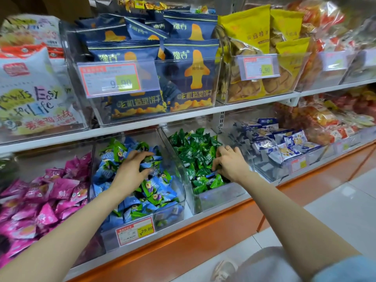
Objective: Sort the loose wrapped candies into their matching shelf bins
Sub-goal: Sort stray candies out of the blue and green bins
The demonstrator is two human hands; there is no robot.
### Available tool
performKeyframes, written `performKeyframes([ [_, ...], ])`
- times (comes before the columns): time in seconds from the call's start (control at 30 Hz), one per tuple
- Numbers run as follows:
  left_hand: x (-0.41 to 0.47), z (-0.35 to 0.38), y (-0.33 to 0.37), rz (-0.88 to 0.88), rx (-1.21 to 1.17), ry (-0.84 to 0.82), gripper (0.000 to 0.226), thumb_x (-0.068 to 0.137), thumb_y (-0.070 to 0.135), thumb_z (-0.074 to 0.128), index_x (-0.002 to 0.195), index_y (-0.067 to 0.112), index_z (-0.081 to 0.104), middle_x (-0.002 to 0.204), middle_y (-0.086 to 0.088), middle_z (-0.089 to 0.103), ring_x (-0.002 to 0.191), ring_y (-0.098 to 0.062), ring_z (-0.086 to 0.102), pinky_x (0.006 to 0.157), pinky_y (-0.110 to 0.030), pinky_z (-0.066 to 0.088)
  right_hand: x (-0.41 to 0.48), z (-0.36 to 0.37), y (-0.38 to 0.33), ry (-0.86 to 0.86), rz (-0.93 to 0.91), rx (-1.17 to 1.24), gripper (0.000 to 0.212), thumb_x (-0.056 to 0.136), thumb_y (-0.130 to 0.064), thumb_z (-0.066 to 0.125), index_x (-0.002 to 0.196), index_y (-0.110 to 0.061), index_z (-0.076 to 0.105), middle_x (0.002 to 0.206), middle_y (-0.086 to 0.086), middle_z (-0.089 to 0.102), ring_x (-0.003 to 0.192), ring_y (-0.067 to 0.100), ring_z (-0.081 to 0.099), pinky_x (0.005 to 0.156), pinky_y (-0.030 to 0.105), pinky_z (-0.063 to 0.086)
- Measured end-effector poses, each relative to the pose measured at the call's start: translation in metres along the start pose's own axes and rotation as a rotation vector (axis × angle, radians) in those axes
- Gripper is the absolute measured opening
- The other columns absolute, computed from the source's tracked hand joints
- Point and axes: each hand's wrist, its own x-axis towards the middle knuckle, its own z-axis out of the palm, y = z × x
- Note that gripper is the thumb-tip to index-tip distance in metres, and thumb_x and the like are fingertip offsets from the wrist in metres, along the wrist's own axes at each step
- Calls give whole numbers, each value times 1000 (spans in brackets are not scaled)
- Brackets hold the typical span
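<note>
**Two hands dig in the candy bins**

A blue sleeve [345, 269] is closest, low on the right arm. That arm reaches up to the right hand [230, 161], which lies in the clear green bin [219, 197]. Its fingers bend down into the green candies [195, 151], shiny little packs with pinched ends. The fingertips are hidden, so I cannot tell if they hold one. A blue piece [210, 176] lies just under those fingers, among the green ones.

The left hand [134, 167] is in the mixed bin [183, 200] next door. Its thumb and bent fingers close on a blue candy [149, 164]. All around this hand, blue and green packs [154, 192] lie jumbled together.

Left of that hand, past a clear wall, sit pink candies [40, 200]. Below its wrist, a price tag [135, 231] hangs on the bin front. Above both hands, a white shelf [183, 117] carries dark blue snack bags [191, 78] and yellow bags [250, 27]. Right of the right hand lie white and blue packs [284, 147].
</note>
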Motion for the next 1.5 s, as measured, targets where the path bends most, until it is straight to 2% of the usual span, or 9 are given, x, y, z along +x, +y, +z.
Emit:
performKeyframes([
  [0.17,-5,-8,-6,31,-27,84,44,85,25,67,125,18,51,130,-4,51,115,-22,52,79,-26,40,3,-15,5,105,71,192,6,82,-27,65,81,-25,71,102,-4,56,104,19,47,86,34,30],
  [0.4,-10,-27,-10,-29,-37,298,43,89,15,61,130,14,49,134,-10,48,103,-27,54,74,-30,39,-7,-57,-54,338,276,1412,14,85,0,63,76,-10,59,77,6,67,65,13,67,65,25,56],
  [0.53,-11,-29,-13,-76,74,-3,68,86,31,65,143,14,33,149,-10,33,134,-29,33,101,-38,35,7,-56,-109,227,-16,1045,12,87,-7,63,98,-9,66,101,2,68,86,6,60,82,11,47],
  [0.63,-15,-32,-13,-45,112,-69,75,85,42,61,146,15,26,154,-6,23,140,-26,23,113,-40,25,11,-45,-124,-74,-246,636,31,89,-16,62,119,-19,63,125,0,62,118,16,53,107,37,31],
  [0.77,-16,-34,-8,40,75,30,60,90,39,55,141,13,37,152,-4,29,139,-23,27,112,-38,25,7,-51,-94,67,-74,940,28,90,-9,57,116,-14,65,119,0,65,111,11,57,99,23,40],
  [0.83,-13,-29,0,111,78,41,55,91,43,53,137,14,44,149,-5,34,138,-23,28,111,-38,23,9,-43,-66,148,39,925,29,88,-6,59,116,-14,65,117,1,66,107,13,60,99,31,45],
  [1.0,-5,-4,28,300,75,-130,78,74,71,24,135,28,45,149,7,34,139,-14,26,115,-40,20,13,-8,-33,-180,-100,405,68,76,-30,75,137,-34,44,147,-1,39,137,23,28,112,43,27],
  [1.13,6,18,40,348,168,-232,64,83,68,38,138,35,38,152,12,26,142,-9,14,115,-39,8,20,2,-41,-181,-166,104,83,74,-51,70,144,-37,27,144,3,37,135,28,23,112,46,18],
  [1.5,10,26,30,327,77,-245,67,74,78,30,123,37,47,146,16,32,137,-7,26,111,-42,27,16,8,-28,-106,-195,234,46,72,-39,75,112,-27,55,127,-7,53,119,22,41,90,37,28],
])
